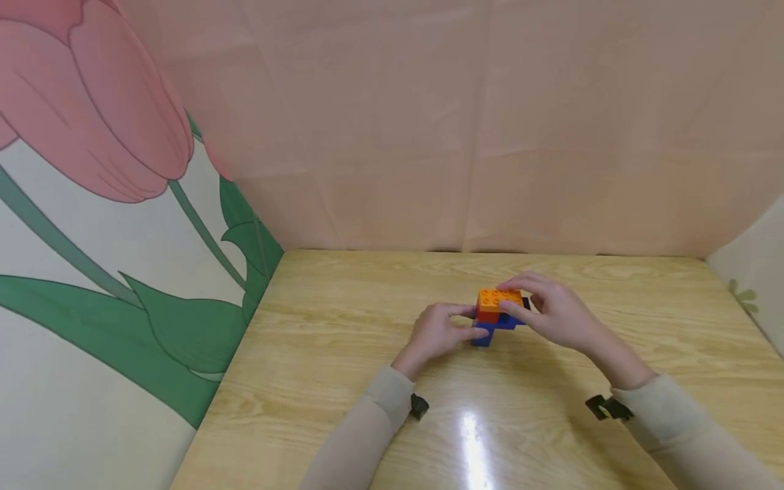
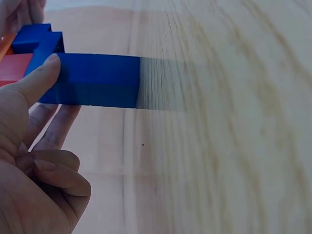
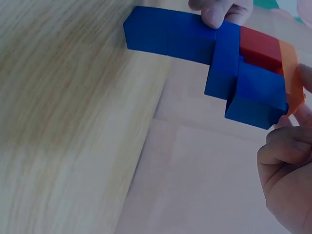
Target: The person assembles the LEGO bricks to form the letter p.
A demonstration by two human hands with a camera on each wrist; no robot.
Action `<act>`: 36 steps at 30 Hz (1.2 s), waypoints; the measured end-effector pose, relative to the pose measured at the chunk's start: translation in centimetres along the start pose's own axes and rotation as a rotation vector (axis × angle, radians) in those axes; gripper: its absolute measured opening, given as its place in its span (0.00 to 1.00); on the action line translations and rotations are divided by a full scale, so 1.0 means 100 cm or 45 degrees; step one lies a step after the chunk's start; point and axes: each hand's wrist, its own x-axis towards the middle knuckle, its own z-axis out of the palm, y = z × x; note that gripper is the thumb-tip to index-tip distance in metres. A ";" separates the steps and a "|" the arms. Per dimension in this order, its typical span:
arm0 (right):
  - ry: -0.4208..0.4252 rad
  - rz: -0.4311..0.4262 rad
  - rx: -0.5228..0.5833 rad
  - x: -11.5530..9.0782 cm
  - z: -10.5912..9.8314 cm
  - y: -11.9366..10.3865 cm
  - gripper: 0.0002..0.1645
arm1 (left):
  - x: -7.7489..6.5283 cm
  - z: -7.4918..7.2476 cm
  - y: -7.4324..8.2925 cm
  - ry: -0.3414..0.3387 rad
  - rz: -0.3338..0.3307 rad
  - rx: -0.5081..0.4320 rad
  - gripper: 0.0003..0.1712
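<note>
A small build of toy building bricks stands near the middle of the table. Its leg is made of stacked blue bricks [image 2: 100, 80], the lower end right at the tabletop. Above the leg, a blue piece [image 3: 224, 61] reaches sideways and carries a red brick [image 3: 261, 46] and another blue brick [image 3: 256, 95]. An orange brick [image 1: 490, 300] with studs up lies across the top. My left hand [image 1: 433, 333] pinches the top of the blue leg between thumb and fingers. From the right, my right hand [image 1: 559, 314] grips the orange brick, thumb in front, fingers behind.
The wooden table [image 1: 343, 299] runs back to a pink cloth wall [image 1: 367, 136]. On the left stands a panel printed with a large tulip [image 1: 110, 102]. Light glares off the tabletop in front of the hands. Dark straps hang at both sleeve cuffs.
</note>
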 end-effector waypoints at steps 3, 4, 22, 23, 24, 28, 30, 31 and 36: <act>0.002 0.043 0.034 -0.003 0.001 0.001 0.18 | -0.001 0.000 -0.001 -0.003 -0.020 -0.015 0.28; 0.007 0.061 0.052 -0.005 0.001 0.001 0.19 | -0.001 0.000 -0.001 -0.005 -0.027 -0.020 0.28; 0.028 0.141 0.216 -0.039 0.002 0.028 0.21 | -0.001 0.001 -0.002 0.007 -0.050 -0.043 0.28; 0.039 0.131 0.204 -0.038 0.003 0.029 0.21 | -0.001 0.001 -0.002 0.007 -0.047 -0.045 0.28; 0.050 0.126 0.198 -0.038 0.005 0.030 0.21 | -0.001 0.001 -0.003 0.006 -0.048 -0.050 0.29; 0.103 0.108 0.161 -0.036 0.010 0.033 0.21 | 0.000 0.001 -0.004 0.009 -0.056 -0.042 0.30; 0.120 0.112 0.149 -0.034 0.011 0.034 0.20 | 0.000 0.002 -0.004 0.015 -0.059 -0.032 0.31; 0.125 0.121 0.145 -0.033 0.012 0.034 0.20 | 0.000 0.002 -0.004 0.020 -0.060 -0.027 0.31; 0.128 0.222 0.123 -0.030 0.014 0.033 0.16 | -0.001 0.003 -0.005 0.041 -0.042 -0.050 0.36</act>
